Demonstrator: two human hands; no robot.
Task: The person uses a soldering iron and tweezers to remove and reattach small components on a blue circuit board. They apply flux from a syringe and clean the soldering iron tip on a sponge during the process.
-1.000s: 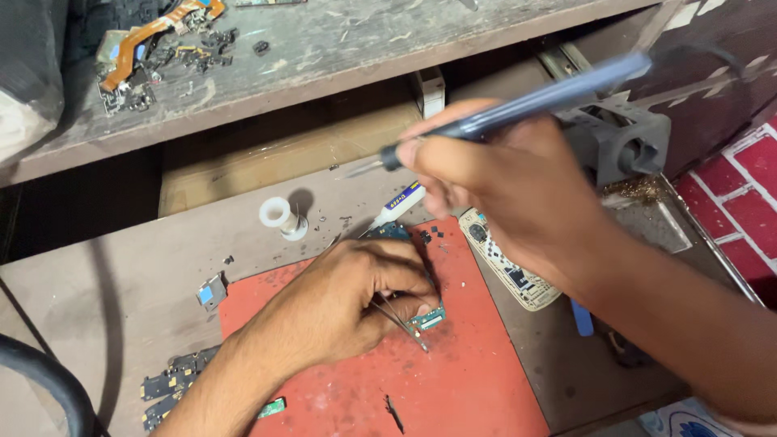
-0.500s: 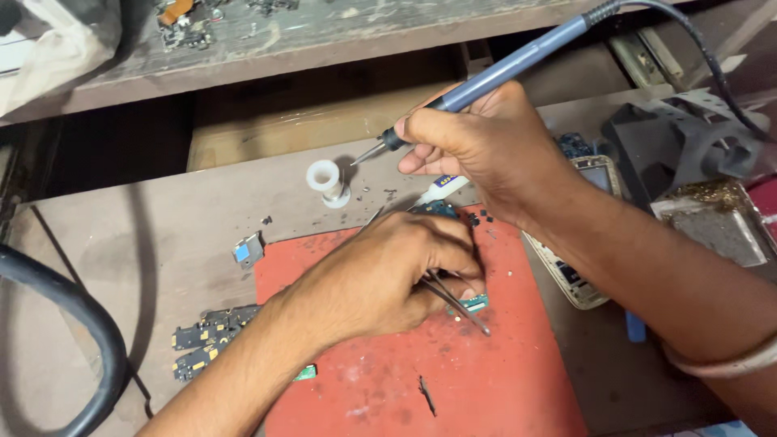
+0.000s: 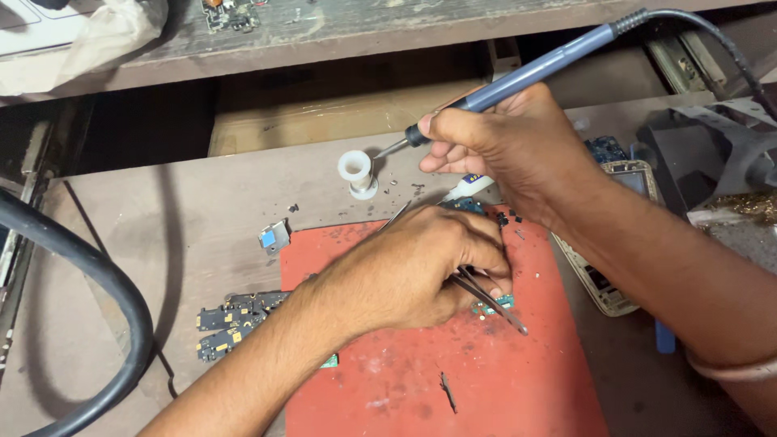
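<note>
My left hand [image 3: 409, 271] rests on a red work mat [image 3: 421, 380] and grips metal tweezers [image 3: 490, 299], whose tips point at a small green circuit piece [image 3: 495, 305]. Above it, my right hand [image 3: 510, 150] holds a blue-handled soldering iron [image 3: 530, 73] like a pen. The iron's tip [image 3: 380, 154] hangs just right of a small white spool [image 3: 356, 174] on the bench. A cable runs from the handle toward the upper right.
Dark circuit boards [image 3: 231, 320] lie left of the mat, and a small metal shield [image 3: 273, 237] sits near its corner. An opened phone frame [image 3: 603, 275] lies to the right. A thick black cable [image 3: 97, 307] loops at the left. A shelf [image 3: 340, 32] overhangs behind.
My right hand has lowered the soldering iron, so its tip now sits close to the white spool. The view shifted slightly. My left hand has stayed on the mat with the tweezers.
</note>
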